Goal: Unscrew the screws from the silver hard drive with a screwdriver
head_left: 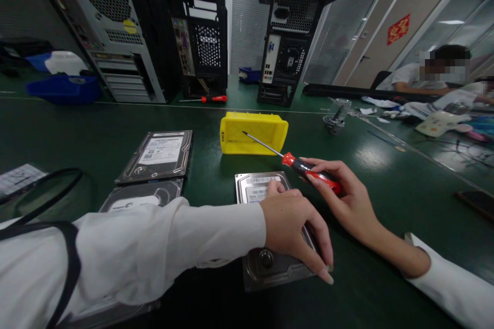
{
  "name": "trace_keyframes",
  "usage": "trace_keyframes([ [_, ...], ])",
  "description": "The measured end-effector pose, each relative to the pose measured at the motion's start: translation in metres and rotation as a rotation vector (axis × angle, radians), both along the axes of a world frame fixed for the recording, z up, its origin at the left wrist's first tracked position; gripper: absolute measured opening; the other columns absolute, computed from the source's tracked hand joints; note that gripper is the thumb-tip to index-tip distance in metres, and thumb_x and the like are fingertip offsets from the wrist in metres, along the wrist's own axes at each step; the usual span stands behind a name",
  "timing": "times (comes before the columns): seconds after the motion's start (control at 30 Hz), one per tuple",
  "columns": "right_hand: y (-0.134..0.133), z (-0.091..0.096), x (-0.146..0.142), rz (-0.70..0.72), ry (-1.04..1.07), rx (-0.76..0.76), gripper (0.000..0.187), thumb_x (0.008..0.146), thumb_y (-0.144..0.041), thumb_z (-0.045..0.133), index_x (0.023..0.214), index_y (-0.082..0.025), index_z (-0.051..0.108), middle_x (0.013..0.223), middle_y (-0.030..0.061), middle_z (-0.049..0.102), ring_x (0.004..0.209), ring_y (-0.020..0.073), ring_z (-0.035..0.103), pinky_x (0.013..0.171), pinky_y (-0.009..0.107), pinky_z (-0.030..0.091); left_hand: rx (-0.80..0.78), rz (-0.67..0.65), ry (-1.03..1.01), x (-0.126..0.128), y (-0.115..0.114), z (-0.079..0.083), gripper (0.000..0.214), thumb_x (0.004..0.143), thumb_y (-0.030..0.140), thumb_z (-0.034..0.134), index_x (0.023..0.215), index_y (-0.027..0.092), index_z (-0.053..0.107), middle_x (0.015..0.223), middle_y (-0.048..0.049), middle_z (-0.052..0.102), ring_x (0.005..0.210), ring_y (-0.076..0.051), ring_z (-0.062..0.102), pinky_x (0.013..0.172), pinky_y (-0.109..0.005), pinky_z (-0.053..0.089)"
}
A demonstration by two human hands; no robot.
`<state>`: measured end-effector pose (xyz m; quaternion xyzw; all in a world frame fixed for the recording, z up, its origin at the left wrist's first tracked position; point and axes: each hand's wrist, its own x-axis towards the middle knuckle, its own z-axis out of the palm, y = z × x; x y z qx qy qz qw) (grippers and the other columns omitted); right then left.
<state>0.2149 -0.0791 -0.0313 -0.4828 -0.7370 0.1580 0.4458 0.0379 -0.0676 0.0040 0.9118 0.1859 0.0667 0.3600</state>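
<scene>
Bench: a dark green bench (386,180) runs across the room, with a thin pale line along it.
Room: glass partitions and a door with a red sign stand behind; a seated person (417,79) works at the far right.
Left hand: the left hand (295,226) lies flat on a silver hard drive (257,187) near the bench's front edge, fingers spread over it, gripping nothing.
Right hand: the right hand (347,200) is closed round the red screwdriver (309,168), its tip lying over the yellow bin (252,133).
Beside: two more hard drives (158,157) lie to the left.
Behind: three open computer cases (293,36) stand upright.
Hidden: the palm covers the drive's middle; its label is too blurred to read; a white sleeve hides the nearer left drive.
</scene>
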Motion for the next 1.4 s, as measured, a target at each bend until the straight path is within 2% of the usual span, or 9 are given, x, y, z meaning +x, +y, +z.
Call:
trace_keyframes([
  [0.37,0.000,0.001,0.000,0.006,-0.020,0.002,0.016,0.084,-0.028,0.052,0.097,-0.019,0.050,0.115,0.0043,0.055,0.108,0.0136,0.054,0.092,0.029,0.047,-0.009,0.003,-0.013,0.001,-0.002,0.000,0.015,0.068,0.040,0.069,0.078,0.029,0.070,0.082,0.0095,0.070,0.099,-0.016,0.050,0.079,-0.033,0.017],
  [0.57,-0.001,0.000,0.000,0.008,-0.030,0.007,0.016,0.084,-0.027,0.052,0.098,-0.020,0.051,0.115,0.0032,0.055,0.108,0.0127,0.054,0.093,0.027,0.047,0.014,-0.040,0.000,0.000,0.000,0.000,0.017,0.070,0.041,0.066,0.083,0.030,0.071,0.087,0.0077,0.070,0.099,-0.015,0.051,0.077,-0.032,0.019],
  [0.83,-0.002,0.002,-0.001,0.000,-0.032,0.006,0.017,0.084,-0.029,0.052,0.097,-0.018,0.051,0.114,0.0046,0.056,0.107,0.0139,0.055,0.091,0.028,0.048,-0.035,-0.117,0.027,-0.001,0.004,0.005,0.018,0.071,0.039,0.067,0.086,0.031,0.069,0.091,0.0089,0.070,0.103,-0.014,0.052,0.084,-0.030,0.023],
  [0.97,-0.002,0.001,0.000,0.005,-0.038,0.007,0.017,0.084,-0.028,0.052,0.098,-0.019,0.051,0.116,0.0046,0.055,0.108,0.0140,0.055,0.092,0.028,0.048,0.000,-0.097,0.016,0.001,0.004,0.000,0.019,0.069,0.044,0.067,0.084,0.032,0.070,0.089,0.0079,0.070,0.104,-0.015,0.052,0.083,-0.030,0.024],
  [1.17,0.000,-0.002,0.002,0.005,-0.034,0.027,0.019,0.083,-0.029,0.053,0.099,-0.018,0.052,0.116,0.0069,0.055,0.106,0.0160,0.056,0.090,0.030,0.049,0.024,-0.074,-0.005,0.001,0.001,0.000,0.020,0.070,0.043,0.067,0.084,0.029,0.071,0.084,0.0072,0.071,0.092,-0.013,0.058,0.084,-0.031,0.023],
  [1.4,0.000,-0.003,0.002,-0.013,-0.033,0.030,0.019,0.083,-0.029,0.053,0.099,-0.019,0.052,0.116,0.0050,0.055,0.107,0.0144,0.055,0.091,0.029,0.048,0.030,-0.032,-0.031,0.001,-0.002,-0.006,0.021,0.068,0.046,0.068,0.082,0.031,0.071,0.080,0.0073,0.071,0.089,-0.015,0.057,0.082,-0.035,0.020],
])
